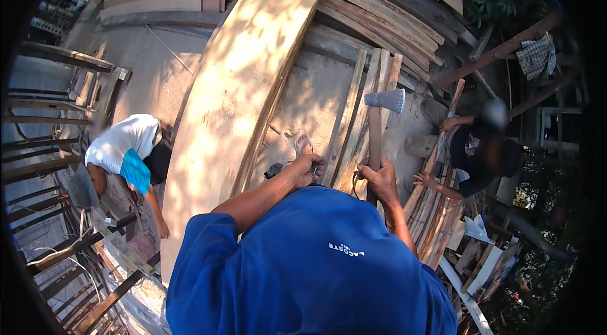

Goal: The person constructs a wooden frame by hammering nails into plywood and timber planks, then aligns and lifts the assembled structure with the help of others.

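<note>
My right hand [379, 178] grips the wooden-handled grey steel axe [377, 126], blade upright over narrow planks; my left hand [306, 168] is curled just left, beside the wide pale board [234, 94].

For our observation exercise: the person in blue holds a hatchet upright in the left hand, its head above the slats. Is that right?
Not quite. The head view shows the hatchet in the right hand, not the left. The rest holds: it stands upright, head above the slats.

Axe [377, 121] handle bottom hidden behind right hand [379, 180]; whatever the left hand [305, 168] has in its grip is too small to tell.
</note>
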A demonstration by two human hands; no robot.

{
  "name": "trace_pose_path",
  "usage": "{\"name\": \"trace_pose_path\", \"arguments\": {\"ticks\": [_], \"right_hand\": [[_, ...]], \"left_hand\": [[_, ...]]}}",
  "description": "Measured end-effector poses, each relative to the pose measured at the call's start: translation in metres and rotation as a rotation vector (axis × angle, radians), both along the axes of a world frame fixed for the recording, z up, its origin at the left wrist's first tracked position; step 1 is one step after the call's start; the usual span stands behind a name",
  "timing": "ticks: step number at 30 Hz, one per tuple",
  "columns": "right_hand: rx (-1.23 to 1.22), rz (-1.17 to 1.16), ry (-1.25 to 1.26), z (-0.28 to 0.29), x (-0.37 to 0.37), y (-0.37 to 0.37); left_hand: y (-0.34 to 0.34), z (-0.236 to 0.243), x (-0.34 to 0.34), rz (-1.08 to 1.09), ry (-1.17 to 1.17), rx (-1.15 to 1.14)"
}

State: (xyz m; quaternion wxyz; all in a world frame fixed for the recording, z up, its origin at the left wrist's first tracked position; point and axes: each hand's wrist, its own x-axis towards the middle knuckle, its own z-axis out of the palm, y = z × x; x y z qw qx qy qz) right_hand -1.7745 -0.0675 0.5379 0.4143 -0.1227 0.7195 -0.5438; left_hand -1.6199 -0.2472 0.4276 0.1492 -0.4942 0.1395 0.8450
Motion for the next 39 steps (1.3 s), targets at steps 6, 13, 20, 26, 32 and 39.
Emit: {"name": "trace_pose_path", "arguments": {"ticks": [6, 13, 20, 26, 32, 39], "right_hand": [[-0.036, 0.043, -0.008, -0.015, -0.06, -0.082], [-0.068, 0.03, 0.018, 0.002, -0.1, -0.165], [0.006, 0.165, 0.041, -0.025, -0.137, -0.199], [0.179, 0.304, 0.003, -0.049, -0.17, -0.254], [0.178, 0.298, -0.037, -0.116, -0.253, -0.266], [0.244, 0.187, -0.173, -0.154, -0.337, -0.275]], "left_hand": [[-0.085, 0.024, -0.068, -0.144, 0.344, -0.041], [-0.124, 0.046, -0.132, 0.041, 0.514, -0.158], [-0.136, 0.031, -0.155, -0.015, 0.459, -0.49], [-0.161, -0.023, -0.173, 0.128, 0.285, -0.531], [-0.253, -0.082, -0.247, 0.264, -0.03, -0.707], [-0.409, -0.189, -0.357, 0.258, -0.164, -1.328]]}}
